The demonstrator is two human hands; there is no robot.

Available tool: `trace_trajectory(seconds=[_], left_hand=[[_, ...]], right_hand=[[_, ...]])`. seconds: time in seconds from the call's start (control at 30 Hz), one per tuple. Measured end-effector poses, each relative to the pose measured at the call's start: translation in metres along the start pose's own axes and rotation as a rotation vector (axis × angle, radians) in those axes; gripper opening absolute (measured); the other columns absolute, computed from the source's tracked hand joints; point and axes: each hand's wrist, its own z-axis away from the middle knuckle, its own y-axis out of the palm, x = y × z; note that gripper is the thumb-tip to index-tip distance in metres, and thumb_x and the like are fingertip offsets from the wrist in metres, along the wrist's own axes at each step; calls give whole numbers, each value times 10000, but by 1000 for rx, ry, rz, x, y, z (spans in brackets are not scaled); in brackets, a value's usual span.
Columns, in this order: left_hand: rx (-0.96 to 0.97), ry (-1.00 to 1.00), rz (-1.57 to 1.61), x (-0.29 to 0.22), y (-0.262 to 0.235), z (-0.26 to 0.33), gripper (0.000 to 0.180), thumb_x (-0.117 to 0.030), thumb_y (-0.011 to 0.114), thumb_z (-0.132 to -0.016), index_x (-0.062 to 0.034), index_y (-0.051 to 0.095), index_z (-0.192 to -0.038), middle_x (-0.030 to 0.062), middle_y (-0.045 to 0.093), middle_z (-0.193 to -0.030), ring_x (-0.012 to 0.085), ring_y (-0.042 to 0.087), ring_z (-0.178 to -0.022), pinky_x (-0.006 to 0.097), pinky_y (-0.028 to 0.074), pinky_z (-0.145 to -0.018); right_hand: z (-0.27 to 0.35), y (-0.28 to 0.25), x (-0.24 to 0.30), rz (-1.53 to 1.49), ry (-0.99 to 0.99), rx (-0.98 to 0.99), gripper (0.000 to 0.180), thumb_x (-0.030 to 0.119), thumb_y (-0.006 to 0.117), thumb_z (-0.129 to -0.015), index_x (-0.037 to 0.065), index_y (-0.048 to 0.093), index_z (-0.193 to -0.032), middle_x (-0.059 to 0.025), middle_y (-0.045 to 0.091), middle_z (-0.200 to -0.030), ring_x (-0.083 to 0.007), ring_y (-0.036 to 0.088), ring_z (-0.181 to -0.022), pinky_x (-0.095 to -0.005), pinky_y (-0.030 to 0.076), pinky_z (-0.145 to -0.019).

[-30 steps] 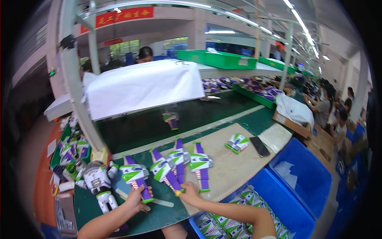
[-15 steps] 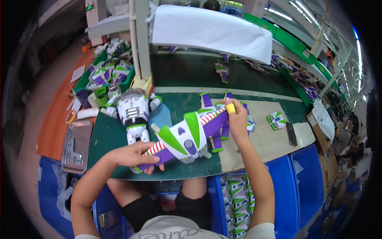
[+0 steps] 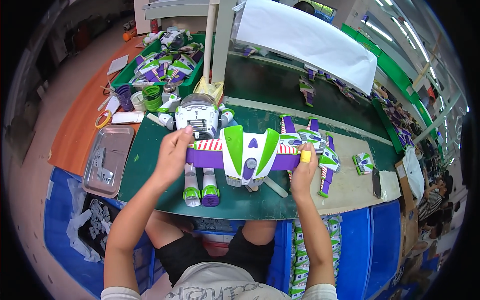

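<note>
A toy factory; a conveyor belt (image 3: 270,86); blue bins (image 3: 352,245); heaped toy parts (image 3: 156,70).

Just one head-worn fisheye here, peering down and forward, pretty close over the bare left hand (image 3: 173,156) and bare right hand (image 3: 303,175). Pale lettered fabric shirt (image 3: 225,276) at 6 o'clock, draped white rectangular sheet (image 3: 305,42) farther off at 1.

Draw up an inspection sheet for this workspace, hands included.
Surface: green worktop, beige board at right.
Job's things: winged toy pack held level, partly covering a toy figure; more winged packs at right.
Clutter: metal tray, yellow tape roll, green jar, dark phone.
Left hand: grips the pack's left end.
Right hand: grips its right end; yellow wrap on it.
Cables: nothing seen for certain.
Surroundings: dark belt, white sheet, blue bins, people far right.
</note>
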Motion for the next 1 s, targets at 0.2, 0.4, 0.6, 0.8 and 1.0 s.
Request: trace_trajectory(seconds=[0.2, 0.4, 0.6, 0.8, 1.0], left_hand=[[68, -11, 65, -1, -29, -13, 408, -358, 425, -944, -94, 465, -635, -24, 444, -522, 46, 396, -401, 203, 277, -363], [117, 6, 24, -12, -5, -12, 424, -311, 444, -948, -68, 424, -601, -42, 402, -545, 35, 368, -491, 224, 303, -442], [39, -176, 846, 6, 54, 7, 550, -516, 211, -952, -40, 477, -1018, 112, 553, -1016, 174, 530, -956, 290, 387, -902], [44, -208, 894, 5, 53, -3, 702, -609, 99, -907, -19, 362, -1181, 218, 469, -1209, 275, 433, -1173, 379, 313, -1003], [-222, -252, 1263, 11, 47, 12, 620, -592, 248, -891, -33, 408, -1105, 212, 513, -1157, 299, 484, -1102, 377, 367, -955]], right_hand=[[-22, -37, 14, 290, -106, 124, 242, 210, 455, -923, 10, 548, -1020, -98, 536, -933, -177, 529, -861, -290, 423, -772], [-39, 15, 82, 316, 190, 1266, 514, 275, 707, -735, 24, 551, -1156, -123, 631, -1011, -200, 608, -875, -311, 472, -784], [12, 58, 60, -239, 442, 675, 400, 185, 697, -790, -18, 535, -1095, -75, 619, -988, -123, 595, -864, -252, 481, -746], [10, 72, 46, -608, 470, 307, 344, 198, 663, -822, -19, 540, -1059, -86, 603, -972, -126, 597, -854, -256, 493, -728], [13, 88, 64, -213, 212, 328, 366, 212, 676, -809, -33, 523, -1034, -108, 613, -943, -147, 603, -822, -287, 502, -686]])
